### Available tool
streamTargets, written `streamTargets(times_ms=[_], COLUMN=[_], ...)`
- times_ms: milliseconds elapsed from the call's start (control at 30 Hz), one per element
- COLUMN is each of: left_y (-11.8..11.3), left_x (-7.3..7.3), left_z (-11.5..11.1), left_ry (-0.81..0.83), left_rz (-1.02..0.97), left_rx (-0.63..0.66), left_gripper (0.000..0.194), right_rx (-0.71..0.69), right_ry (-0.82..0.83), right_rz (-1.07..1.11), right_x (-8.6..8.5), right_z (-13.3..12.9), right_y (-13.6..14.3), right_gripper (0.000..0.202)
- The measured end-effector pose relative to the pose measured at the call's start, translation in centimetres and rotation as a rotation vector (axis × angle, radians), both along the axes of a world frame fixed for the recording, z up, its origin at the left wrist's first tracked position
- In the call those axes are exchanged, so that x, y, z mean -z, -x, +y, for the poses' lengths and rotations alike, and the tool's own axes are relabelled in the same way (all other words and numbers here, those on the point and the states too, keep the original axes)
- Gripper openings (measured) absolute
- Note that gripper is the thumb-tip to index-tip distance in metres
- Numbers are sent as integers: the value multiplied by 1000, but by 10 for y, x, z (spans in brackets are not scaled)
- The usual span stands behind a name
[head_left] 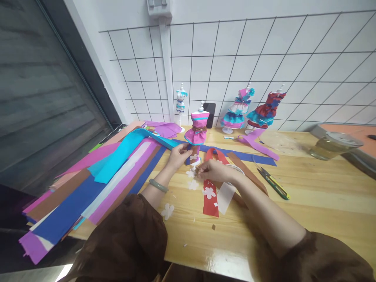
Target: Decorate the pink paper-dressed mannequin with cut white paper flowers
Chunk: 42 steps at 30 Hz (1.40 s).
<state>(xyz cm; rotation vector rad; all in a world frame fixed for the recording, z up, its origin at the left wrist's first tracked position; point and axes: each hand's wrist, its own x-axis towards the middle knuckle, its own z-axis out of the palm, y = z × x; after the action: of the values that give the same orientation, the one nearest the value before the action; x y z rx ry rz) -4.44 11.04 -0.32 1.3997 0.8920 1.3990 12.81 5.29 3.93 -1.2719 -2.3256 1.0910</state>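
A small dress form in a pink dress with a blue stripe and a brown waistband stands in front of me. Below its flared skirt hangs a narrow brown and pink part with a white paper flower on it. My left hand is closed at the side of this lower part, fingertips against it. Near the base, my right hand is pinched; what lies between its fingers is too small to make out. White flower cutouts lie just below my hands, and another sits on a red strip.
Colourful paper strips cover the left side. Green-handled snips lie to the right, beyond a brown strip. Three other dressed forms, including a red and blue one, and a dark phone stand by the tiled wall. A glass container is far right.
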Motion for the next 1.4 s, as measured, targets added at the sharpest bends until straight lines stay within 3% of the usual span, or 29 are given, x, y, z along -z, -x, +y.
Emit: streamTargets(times_ms=[100,333,533,767,833,933,1100,1233,1400], left_y=[3,8,13,16,16,17,23,27,19], left_x=[-1,-10,-16,-17,-17,-18,-20,-22,-26], left_z=[-4,-10,-14,-15,-16,-17,-13,-13,-35], left_ry=[-2,-19,-64,-85,-84,-71,-3,12,-302], left_rz=[-8,-57,-30,-12,-17,-35,-134,-180,101], left_rx=[6,8,-75,-102,-102,-138,-358,-428,-581], left_gripper=[34,33,31,31,32,32,32,33,32], right_rx=[-9,-139,-468,-553,-532,-398,98,353,480], right_ry=[-45,-367,-597,-785,-688,-376,239,432,523], right_rz=[-62,-488,-312,-300,-207,59,607,939,1038], right_x=[-5,-13,-6,15,13,3,-3,3,6], right_z=[-12,-47,-79,-93,-89,-74,-37,-18,-14], right_y=[9,41,75,90,87,76,51,38,33], right_gripper=[10,12,18,31,28,20,18,20,19])
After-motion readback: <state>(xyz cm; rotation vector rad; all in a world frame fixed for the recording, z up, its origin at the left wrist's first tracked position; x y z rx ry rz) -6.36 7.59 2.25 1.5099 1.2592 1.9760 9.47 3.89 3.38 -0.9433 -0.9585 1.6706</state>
